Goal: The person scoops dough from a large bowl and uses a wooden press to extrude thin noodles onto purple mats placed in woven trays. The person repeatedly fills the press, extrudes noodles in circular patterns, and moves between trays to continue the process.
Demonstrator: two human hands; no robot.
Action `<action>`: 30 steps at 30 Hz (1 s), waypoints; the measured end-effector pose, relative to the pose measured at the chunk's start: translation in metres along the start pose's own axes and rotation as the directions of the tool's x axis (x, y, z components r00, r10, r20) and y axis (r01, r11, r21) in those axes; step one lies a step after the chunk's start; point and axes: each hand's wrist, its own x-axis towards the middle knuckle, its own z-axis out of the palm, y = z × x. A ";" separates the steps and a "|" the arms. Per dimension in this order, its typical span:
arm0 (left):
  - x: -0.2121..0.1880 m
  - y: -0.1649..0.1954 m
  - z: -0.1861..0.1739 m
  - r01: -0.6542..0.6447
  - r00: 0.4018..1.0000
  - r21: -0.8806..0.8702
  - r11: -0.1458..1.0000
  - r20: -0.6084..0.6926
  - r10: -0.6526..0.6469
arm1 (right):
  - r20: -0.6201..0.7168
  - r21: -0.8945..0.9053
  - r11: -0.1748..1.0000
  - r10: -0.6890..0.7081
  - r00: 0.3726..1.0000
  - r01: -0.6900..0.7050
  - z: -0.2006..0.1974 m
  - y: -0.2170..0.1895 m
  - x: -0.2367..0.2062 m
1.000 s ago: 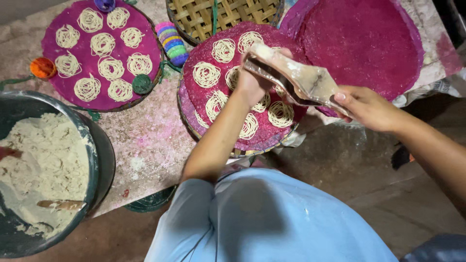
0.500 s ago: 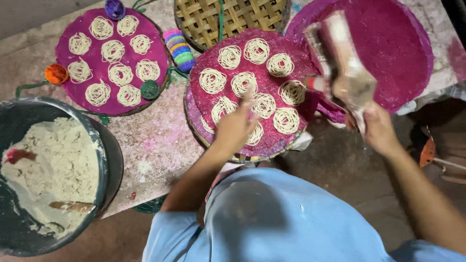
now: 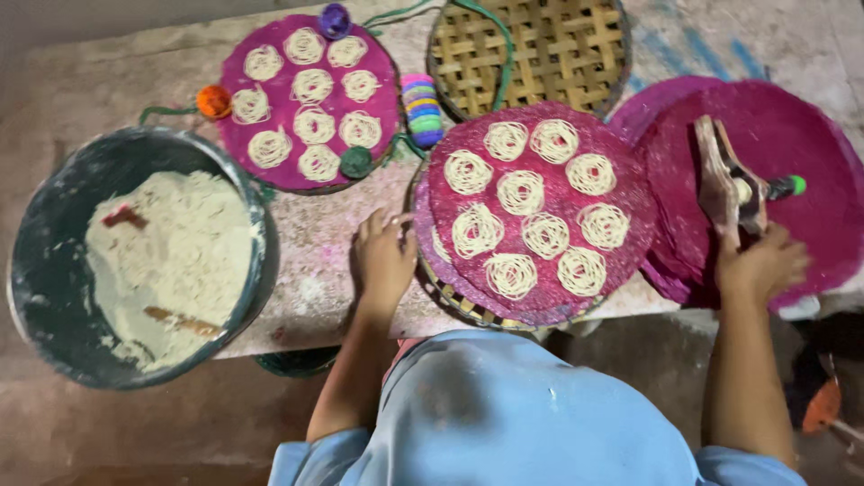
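A big dark metal basin (image 3: 54, 297) sits at the left of the table (image 3: 306, 270), holding a heap of pale dough (image 3: 166, 261). Beyond it lies a round pink mat (image 3: 387, 99) bearing nine coils of noodle (image 3: 312, 85), with small bright beads on its rim. A bare woven bamboo tray (image 3: 531, 49) stands at the far middle, a stack of coloured rings (image 3: 423, 110) just beside it. Nearest the person, a second pink mat (image 3: 630, 193) on a woven tray carries nine more noodle coils.

The left hand (image 3: 382, 261) lies flat on the table, fingers spread, touching that tray's edge and holding nothing. The right hand (image 3: 760, 265) is closed around the handles of a wooden noodle press (image 3: 729, 184), which rests on a stack of bare pink mats (image 3: 810, 171) at the right
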 end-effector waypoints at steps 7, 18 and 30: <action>0.045 0.003 0.026 -0.002 1.000 0.033 0.999 -0.010 0.003 | 0.180 0.738 0.663 -0.016 0.983 -0.125 -0.008 -0.051 -0.042; 0.095 0.001 0.046 -0.092 0.983 0.154 0.984 0.171 0.065 | 0.484 0.757 0.477 0.050 0.874 -0.446 -0.012 -0.080 -0.078; 0.107 -0.021 0.048 -0.015 0.967 -0.086 0.996 0.252 0.036 | 0.060 0.864 0.484 0.179 0.982 -0.141 -0.038 -0.102 -0.011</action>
